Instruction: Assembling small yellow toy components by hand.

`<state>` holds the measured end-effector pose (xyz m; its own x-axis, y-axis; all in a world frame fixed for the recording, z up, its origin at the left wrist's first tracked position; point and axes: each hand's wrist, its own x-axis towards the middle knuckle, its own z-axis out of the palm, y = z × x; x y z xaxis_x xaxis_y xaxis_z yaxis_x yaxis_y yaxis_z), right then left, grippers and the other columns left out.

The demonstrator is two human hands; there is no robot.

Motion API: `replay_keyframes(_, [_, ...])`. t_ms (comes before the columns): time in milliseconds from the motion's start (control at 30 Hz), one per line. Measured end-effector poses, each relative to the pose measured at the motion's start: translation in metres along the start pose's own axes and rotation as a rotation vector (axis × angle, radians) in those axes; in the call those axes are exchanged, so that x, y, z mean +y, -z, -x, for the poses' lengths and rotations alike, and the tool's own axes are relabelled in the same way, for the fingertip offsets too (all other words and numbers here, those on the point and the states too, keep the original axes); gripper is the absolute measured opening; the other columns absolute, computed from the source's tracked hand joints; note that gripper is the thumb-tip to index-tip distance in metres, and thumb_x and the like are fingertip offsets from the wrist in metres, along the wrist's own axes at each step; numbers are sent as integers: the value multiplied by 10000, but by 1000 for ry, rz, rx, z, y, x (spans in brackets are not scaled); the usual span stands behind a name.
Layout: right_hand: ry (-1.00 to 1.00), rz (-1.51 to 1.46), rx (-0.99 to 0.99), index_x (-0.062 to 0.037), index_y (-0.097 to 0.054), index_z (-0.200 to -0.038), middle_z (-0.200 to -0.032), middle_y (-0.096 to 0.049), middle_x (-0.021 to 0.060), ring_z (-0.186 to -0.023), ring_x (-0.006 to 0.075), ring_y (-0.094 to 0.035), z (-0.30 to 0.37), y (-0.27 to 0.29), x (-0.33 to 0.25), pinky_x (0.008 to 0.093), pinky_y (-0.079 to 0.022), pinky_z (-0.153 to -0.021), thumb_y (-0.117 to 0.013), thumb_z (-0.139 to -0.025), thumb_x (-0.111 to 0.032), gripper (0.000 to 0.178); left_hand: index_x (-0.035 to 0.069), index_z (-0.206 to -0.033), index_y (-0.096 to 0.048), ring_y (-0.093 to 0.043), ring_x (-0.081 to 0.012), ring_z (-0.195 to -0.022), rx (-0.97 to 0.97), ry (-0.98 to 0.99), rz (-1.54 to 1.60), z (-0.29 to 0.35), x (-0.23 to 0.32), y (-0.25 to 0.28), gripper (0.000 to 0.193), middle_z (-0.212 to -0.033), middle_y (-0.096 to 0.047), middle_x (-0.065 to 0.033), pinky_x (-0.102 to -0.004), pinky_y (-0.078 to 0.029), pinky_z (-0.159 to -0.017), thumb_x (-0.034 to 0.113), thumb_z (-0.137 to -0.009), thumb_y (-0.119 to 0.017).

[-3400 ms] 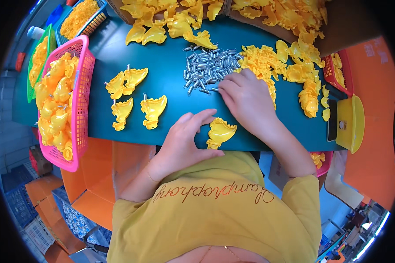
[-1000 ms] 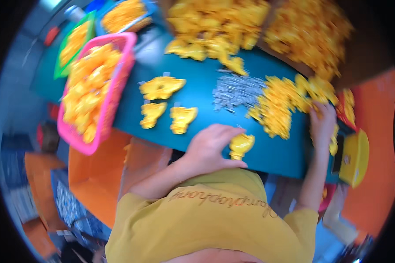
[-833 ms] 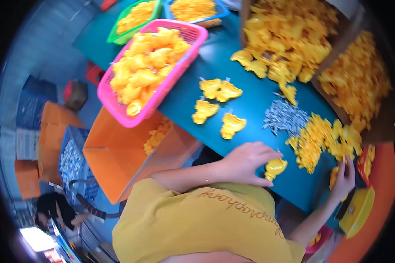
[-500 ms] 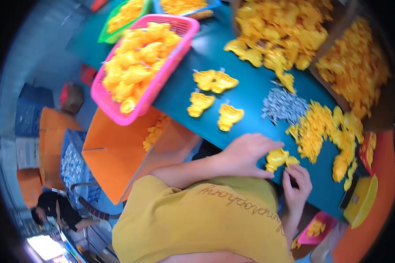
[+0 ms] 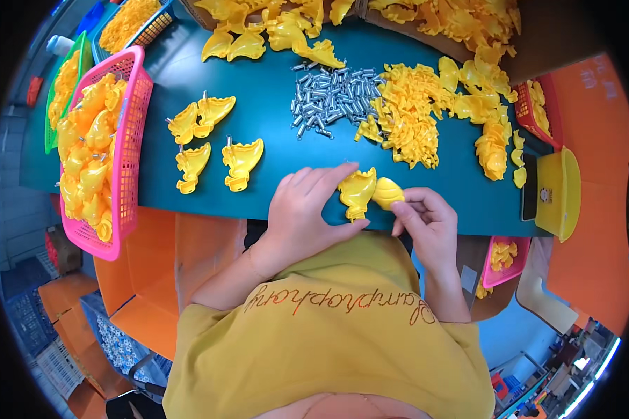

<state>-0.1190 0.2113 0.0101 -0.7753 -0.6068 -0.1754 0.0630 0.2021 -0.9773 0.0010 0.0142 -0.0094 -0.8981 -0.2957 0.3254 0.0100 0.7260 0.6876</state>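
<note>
Near the table's front edge, my left hand [image 5: 302,209] grips a hollow yellow plastic shell half [image 5: 357,193] between thumb and forefinger. My right hand [image 5: 428,222] pinches a small rounded, ridged yellow plastic piece [image 5: 387,193] right beside the shell. Whether the two pieces touch is hard to make out. Left of my hands lie several similar shell halves [image 5: 242,165] with thin metal pins sticking out. Beyond my hands is a heap of small silver metal cylinders [image 5: 332,98], and to its right a heap of small yellow parts [image 5: 412,115].
A pink basket [image 5: 127,150] of yellow pieces stands at the table's left end, a green tray [image 5: 51,133] behind it. Cardboard boxes [image 5: 426,40] of yellow shells line the far side. Right are loose shells [image 5: 493,150], a red basket [image 5: 538,133] and a yellow container [image 5: 569,192].
The whole view has swung, so the table now lies level and its contents sit further left. Both hands still hold their yellow pieces; the ridged piece now shows its broad face.
</note>
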Motion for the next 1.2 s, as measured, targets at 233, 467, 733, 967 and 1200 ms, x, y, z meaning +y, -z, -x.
replay_keyframes(233, [-29, -107, -110, 1, -684, -1064, -829, -726, 4, -545, -41, -462, -10, -34, 1, 168, -301, -456, -728, -1016, -100, 120, 129, -1326, -667, -673, -237, -884, 35, 43, -20, -2, 0, -6, 754, -1065, -728, -46, -376, -510, -803, 305, -654, -959])
replay_keyframes(467, [-77, -118, -69, -14, -685, -1046, -815, -726, -6, -563, -40, -471, -11, -42, -3, 170, -291, -462, -737, -1020, -142, 141, 124, -1290, -686, -679, -228, -857, 22, 81, -41, -3, 2, -3, 725, -1060, -737, -42, -361, -507, -780, 306, -649, -970])
replay_keyframes(733, [-112, -132, -92, 32, -683, -1035, -913, -762, 64, -749, 22, -662, -10, -42, -5, 171, -492, -612, -742, -1012, -102, 149, 131, -1290, -683, -677, -232, -847, 64, 53, -7, -1, -2, -5, 718, -1015, -724, -34, -369, -503, -772, 310, -654, -966])
replay_keyframes(967, [26, 78, -40, 8, -704, -967, -805, -745, 18, -573, -38, -459, -7, -44, 3, 181, -321, -496, -782, -974, -107, 139, 140, -1303, -684, -676, -233, -845, 61, 56, 28, -1, -4, -5, 720, -955, -704, -36, -363, -498, -780, 284, -651, -952])
replay_keyframes(1200, [-45, 179, -83, -2, -697, -951, -792, -723, 2, -599, 2, -571, -19, -46, -10, 181, -379, -505, -780, -967, -86, 118, 131, -1324, -682, -666, -235, -822, 113, 33, 72, -1, -7, -7, 723, -948, -705, -38, -373, -498, -763, 251, -658, -937])
